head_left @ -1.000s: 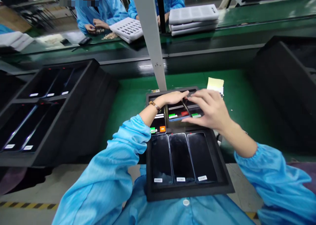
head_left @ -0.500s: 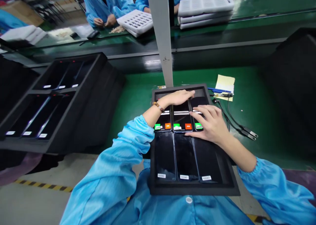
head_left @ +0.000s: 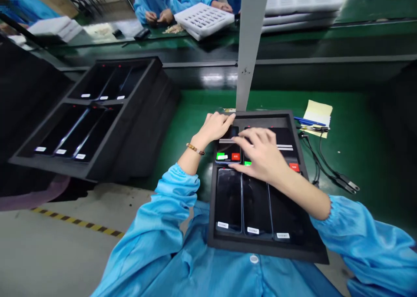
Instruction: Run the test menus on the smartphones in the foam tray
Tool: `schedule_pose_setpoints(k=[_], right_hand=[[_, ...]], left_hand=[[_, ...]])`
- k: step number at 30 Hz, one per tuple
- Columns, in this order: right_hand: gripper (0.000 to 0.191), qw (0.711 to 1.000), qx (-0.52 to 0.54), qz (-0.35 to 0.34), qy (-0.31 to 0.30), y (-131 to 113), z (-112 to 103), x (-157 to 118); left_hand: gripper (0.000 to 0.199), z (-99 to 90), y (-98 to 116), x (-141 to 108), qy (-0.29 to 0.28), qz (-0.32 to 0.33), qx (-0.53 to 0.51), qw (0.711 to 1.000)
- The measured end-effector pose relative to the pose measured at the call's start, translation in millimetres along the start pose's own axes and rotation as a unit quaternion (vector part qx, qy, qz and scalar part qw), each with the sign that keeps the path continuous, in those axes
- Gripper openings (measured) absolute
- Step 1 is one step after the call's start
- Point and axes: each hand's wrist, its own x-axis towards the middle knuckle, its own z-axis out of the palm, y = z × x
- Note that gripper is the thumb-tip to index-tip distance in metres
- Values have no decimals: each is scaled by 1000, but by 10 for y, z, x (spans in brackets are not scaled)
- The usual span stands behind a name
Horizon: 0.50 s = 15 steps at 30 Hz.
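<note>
A black foam tray holds two rows of smartphones. My left hand reaches over the tray's far left corner, its fingers stretched across the top end of the far-left phone. That phone's screen shows a green and a red block, with a white label near the bottom. My right hand is open over the far row, fingers spread and thumb tip near the left phone's lower edge. It partly hides the middle and right phones, whose screens are also lit. In the near row, phones such as the left one have dark screens and white labels.
Stacked black trays of phones stand at left. Right of my tray lie black USB cables, blue pens and a yellow note. A grey post rises behind it. Across the bench, co-workers sit by white trays.
My left hand has moved from the middle phone to the far-left one. My right hand has shifted left from the right phone, across the middle one. The camera view has turned left.
</note>
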Motion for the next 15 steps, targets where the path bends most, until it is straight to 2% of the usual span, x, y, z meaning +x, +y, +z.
schedule_pose_setpoints(k=[3, 6, 12, 15], right_hand=[[72, 998, 40, 40, 33, 153, -133, 131], [77, 998, 51, 41, 26, 162, -148, 158], [61, 999, 14, -8, -33, -102, 98, -174], [66, 998, 45, 1, -53, -54, 77, -377]], left_hand=[[77, -37, -39, 90, -11, 3, -37, 999], [78, -57, -85, 123, -20, 1, -75, 997], [70, 15, -105, 25, 2, 5, -63, 998], [64, 56, -108, -60, 19, -2, -74, 997]])
